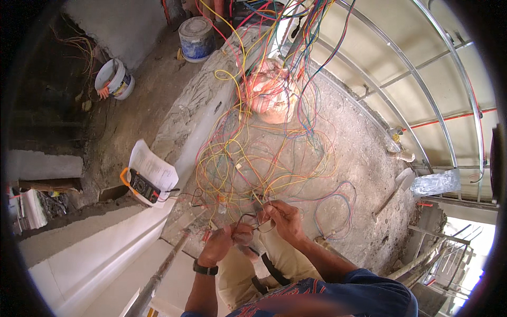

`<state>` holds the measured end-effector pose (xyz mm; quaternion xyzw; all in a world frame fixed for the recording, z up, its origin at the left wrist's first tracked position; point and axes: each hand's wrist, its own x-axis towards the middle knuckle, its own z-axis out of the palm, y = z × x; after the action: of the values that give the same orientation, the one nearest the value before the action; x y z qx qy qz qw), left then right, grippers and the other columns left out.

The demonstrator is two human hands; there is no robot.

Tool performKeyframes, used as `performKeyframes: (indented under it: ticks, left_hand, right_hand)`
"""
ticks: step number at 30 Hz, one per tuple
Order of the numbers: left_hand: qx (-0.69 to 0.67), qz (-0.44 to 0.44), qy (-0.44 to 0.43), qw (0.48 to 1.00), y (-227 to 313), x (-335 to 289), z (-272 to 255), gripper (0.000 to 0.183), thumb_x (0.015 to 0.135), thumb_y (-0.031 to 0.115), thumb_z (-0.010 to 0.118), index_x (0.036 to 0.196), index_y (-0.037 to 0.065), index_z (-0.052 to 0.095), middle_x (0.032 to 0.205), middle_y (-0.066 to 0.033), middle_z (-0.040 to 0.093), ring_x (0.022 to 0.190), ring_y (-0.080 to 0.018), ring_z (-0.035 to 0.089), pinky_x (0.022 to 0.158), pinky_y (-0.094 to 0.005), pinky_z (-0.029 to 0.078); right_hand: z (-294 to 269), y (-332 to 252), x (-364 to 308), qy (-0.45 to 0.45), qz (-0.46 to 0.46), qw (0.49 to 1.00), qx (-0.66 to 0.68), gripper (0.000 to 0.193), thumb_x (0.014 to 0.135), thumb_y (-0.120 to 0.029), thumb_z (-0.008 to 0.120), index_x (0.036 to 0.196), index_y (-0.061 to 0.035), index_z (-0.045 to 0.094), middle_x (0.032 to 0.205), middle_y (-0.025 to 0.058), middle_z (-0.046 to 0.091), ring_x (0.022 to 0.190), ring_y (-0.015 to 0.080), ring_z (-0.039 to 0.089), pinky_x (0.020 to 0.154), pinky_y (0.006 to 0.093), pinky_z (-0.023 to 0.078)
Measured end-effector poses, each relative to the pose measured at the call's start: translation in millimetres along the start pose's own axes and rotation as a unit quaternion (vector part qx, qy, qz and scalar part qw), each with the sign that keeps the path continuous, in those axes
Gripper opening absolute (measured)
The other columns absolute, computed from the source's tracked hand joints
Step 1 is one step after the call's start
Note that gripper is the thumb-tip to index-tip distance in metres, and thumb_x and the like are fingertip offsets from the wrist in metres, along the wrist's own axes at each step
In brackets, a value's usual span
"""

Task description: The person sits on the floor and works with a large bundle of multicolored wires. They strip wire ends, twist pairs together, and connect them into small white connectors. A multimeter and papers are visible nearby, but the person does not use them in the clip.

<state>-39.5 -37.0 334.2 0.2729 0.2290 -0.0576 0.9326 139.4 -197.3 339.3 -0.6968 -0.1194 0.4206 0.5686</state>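
Observation:
My left hand [236, 234], with a dark watch on its wrist, is closed near my lap on a thin dark wire [244, 215] that bends in a loop. Beside it, my right hand [284, 217] pinches a thin wire between thumb and fingers; its exact end is hidden. Just beyond both hands lies a loose tangle of yellow, red, green and blue wires [232, 150], spread over the rough floor. To the left, an orange-edged multimeter [143, 185] rests on a sheet of paper [153, 165], its leads trailing toward my hands.
A wire bundle [317, 26] hangs down past a red-and-white sack [272, 92]. A low concrete ledge [203, 95] runs along the left, with a lidded bucket [196, 39] and a white bucket [115, 79] beyond. At right are a hammer-like tool [393, 193], metal wall framing [422, 79] and a plastic-wrapped pack [435, 183].

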Motion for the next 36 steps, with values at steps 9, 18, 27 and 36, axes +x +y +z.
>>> performKeyframes:
  ticks: [9,18,27,36]
  left_hand:
    - [0.442,0.344,0.193,0.805,50,70,2,0.008,0.089,0.003,0.072,0.095,-0.002,0.069,0.089,-0.0051,0.065,0.078,-0.0118,0.059,0.071,-0.0271,0.048]
    - [0.448,0.613,0.100,0.643,27,76,-45,0.024,0.099,0.017,0.058,0.112,-0.002,0.062,0.091,-0.0168,0.062,0.079,-0.0209,0.057,0.060,-0.0297,0.048]
    - [0.369,0.586,0.120,0.711,-31,82,-119,0.047,0.102,0.045,0.057,0.123,0.002,0.058,0.094,-0.0133,0.058,0.079,-0.0208,0.054,0.063,-0.0315,0.049]
    - [0.274,0.632,-0.035,0.724,-37,44,-136,0.032,0.095,0.043,0.062,0.115,0.017,0.063,0.101,-0.0070,0.058,0.080,-0.0197,0.049,0.069,-0.0324,0.041]
  right_hand:
    - [-13,-33,62,0.015,-0.140,0.981,0.135,0.024,0.101,-0.018,0.064,0.111,0.0028,0.069,0.086,0.0071,0.069,0.077,0.0119,0.064,0.065,0.0284,0.051]
    - [-23,4,69,-0.108,-0.448,0.884,0.078,0.041,0.102,-0.045,0.056,0.127,-0.0143,0.064,0.093,0.0078,0.049,0.088,0.0270,0.049,0.057,0.0286,0.048]
    - [-2,98,77,-0.159,-0.432,0.881,0.113,0.045,0.096,-0.047,0.066,0.130,-0.0184,0.066,0.096,0.0063,0.049,0.090,0.0247,0.046,0.072,0.0290,0.052]
    - [-11,123,54,-0.104,-0.415,0.890,0.157,0.042,0.100,-0.039,0.060,0.128,-0.0075,0.061,0.103,0.0115,0.055,0.092,0.0250,0.051,0.082,0.0319,0.049]
